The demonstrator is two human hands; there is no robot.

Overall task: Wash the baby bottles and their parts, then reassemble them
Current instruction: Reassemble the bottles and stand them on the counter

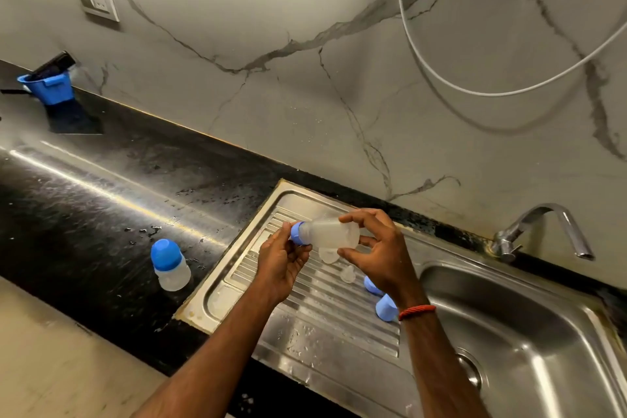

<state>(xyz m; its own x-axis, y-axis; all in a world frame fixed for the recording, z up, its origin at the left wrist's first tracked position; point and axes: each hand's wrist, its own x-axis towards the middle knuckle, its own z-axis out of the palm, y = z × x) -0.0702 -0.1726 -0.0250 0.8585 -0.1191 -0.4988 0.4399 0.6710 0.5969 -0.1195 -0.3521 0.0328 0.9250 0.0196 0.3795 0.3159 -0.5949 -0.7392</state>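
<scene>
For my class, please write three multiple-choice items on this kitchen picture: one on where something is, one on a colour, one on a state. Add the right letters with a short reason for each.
1. Where does the capped bottle stand?
A. in the sink bowl
B. on the dark counter, left of the draining board
C. on the tap

2. What colour is the ring on the bottle in the hands?
A. red
B. green
C. blue

3. How is the bottle in the hands held?
A. on its side, by both hands
B. upright, by one hand
C. lying untouched on the draining board

Answers: B, the capped bottle stands on the counter, beside the draining board. C, the ring is blue. A, the left hand grips the ring end and the right hand the body of the sideways bottle.
</scene>
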